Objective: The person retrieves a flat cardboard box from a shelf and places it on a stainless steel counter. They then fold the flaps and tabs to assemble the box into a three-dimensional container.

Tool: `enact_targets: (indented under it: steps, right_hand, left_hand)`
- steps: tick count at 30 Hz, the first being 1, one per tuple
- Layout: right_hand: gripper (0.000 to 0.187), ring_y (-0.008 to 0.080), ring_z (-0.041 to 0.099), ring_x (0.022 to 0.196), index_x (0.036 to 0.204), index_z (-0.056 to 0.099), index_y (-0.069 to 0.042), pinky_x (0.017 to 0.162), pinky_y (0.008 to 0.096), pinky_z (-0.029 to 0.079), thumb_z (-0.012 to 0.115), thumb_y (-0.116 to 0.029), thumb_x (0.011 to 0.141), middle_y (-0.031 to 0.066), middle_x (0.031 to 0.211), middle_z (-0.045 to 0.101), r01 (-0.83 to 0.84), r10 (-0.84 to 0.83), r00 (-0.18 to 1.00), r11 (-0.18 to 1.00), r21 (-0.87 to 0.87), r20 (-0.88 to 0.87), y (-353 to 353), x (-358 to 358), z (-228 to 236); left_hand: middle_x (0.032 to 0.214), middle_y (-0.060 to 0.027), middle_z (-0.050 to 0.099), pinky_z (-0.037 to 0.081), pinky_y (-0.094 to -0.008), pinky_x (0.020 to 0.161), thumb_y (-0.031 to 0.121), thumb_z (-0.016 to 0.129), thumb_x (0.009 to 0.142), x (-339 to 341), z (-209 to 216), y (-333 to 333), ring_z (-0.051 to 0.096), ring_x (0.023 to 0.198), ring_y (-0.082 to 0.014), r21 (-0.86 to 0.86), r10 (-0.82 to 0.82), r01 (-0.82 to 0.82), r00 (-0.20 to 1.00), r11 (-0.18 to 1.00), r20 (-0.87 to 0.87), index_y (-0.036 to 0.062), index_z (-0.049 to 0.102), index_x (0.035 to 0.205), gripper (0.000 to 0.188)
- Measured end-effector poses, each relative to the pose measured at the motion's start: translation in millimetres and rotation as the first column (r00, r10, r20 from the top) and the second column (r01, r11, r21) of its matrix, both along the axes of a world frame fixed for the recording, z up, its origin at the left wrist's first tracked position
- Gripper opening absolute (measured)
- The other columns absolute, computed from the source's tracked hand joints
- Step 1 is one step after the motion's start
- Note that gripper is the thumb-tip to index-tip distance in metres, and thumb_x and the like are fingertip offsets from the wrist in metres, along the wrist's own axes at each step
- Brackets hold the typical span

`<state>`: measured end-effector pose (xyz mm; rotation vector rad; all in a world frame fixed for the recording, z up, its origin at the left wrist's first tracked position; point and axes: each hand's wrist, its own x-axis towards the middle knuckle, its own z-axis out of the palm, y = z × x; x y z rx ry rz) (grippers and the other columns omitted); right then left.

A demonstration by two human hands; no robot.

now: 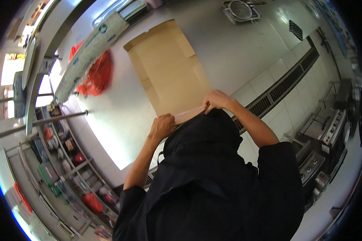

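A flat brown cardboard sheet (169, 66) with crease lines and low turned-up edges lies on the steel worktable (237, 48). Its near edge, against my dark clothing, is bent up into a narrow flap. My left hand (163, 126) is closed on the left end of that flap, fingers curled over it. At the other end my right hand (217, 100) pinches the flap's corner between thumb and fingers. My clothing hides part of the near edge.
A long pale wrapped roll (90, 56) lies across a red plastic bag (96, 74) at the left. A strainer (239, 10) rests in a tray at the far side. Loaded shelves (64, 156) stand lower left; a floor drain grate (277, 90) and stoves (330, 128) are at the right.
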<state>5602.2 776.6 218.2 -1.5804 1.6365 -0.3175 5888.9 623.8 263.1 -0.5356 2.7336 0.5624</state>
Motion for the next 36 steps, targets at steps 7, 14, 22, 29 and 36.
enact_targets:
  steps: [7,14,22,29,36]
  right_hand:
    - [0.045,0.0321,0.066,0.07,0.078,0.073,-0.006,0.064,0.0408,0.05,0.089,-0.046,0.065,0.0117,0.071,0.069,0.018,-0.022,0.997,0.999,0.047,0.075,-8.2,-11.1,-1.8]
    - [0.05,0.0343,0.064,0.065,0.069,0.072,-0.008,0.06,0.0436,0.049,0.083,-0.057,0.068,0.0109,0.064,0.065,-0.077,0.098,0.989,0.98,0.184,-0.11,-35.1,-11.7,1.2]
    - [0.053,0.0324,0.066,0.087,0.089,0.073,-0.008,0.079,0.0434,0.051,0.066,-0.06,0.086,0.0137,0.086,0.067,-0.007,-0.076,0.956,0.959,-0.282,-0.282,-33.7,66.3,-5.3]
    - [0.07,0.0357,0.053,0.123,0.117,0.072,-0.016,0.114,0.056,0.031,0.053,-0.076,0.085,0.0171,0.124,0.06,-0.006,-0.27,0.879,0.819,-0.573,-0.394,-44.6,68.4,-32.2]
    - [0.073,0.0355,0.037,0.139,0.134,0.058,-0.022,0.12,0.0634,0.017,0.052,-0.076,0.086,0.0172,0.146,0.041,-0.028,-0.205,0.908,0.839,-0.543,-0.364,-62.4,65.4,-60.4]
  left_hand:
    - [0.081,-0.0102,0.072,0.055,-0.0412,0.07,0.041,0.079,0.084,-9.2,-11.5,-8.2,0.07,0.077,-0.03,0.3,0.132,-0.09,0.984,0.95,-0.12,0.0092,0.078,0.086,0.032]
    - [0.063,-0.0131,0.061,0.047,-0.0381,0.062,0.043,0.082,0.082,-12.7,-66.4,-41.4,0.057,0.061,-0.0207,0.458,0.147,-0.183,0.983,0.87,0.114,0.0031,0.075,0.083,0.041]
    - [0.061,-0.0131,0.056,0.042,-0.04,0.059,0.047,0.083,0.08,-9.9,-82.7,-44.4,0.047,0.058,-0.0201,0.593,0.213,-0.206,0.975,0.779,0.059,0.0005,0.069,0.076,0.048]
    - [0.074,-0.019,0.067,0.048,-0.0483,0.064,0.064,0.079,0.074,2.6,-125.5,-36.9,0.059,0.063,-0.0358,0.476,0.252,-0.218,0.968,0.852,-0.008,0.0061,0.069,0.074,0.059]
    - [0.088,-0.015,0.074,0.057,-0.0448,0.074,0.044,0.08,0.079,-15.6,-63.0,-1.6,0.072,0.083,-0.0343,0.242,0.38,-0.341,0.915,0.908,-0.137,0.0122,0.073,0.107,0.042]
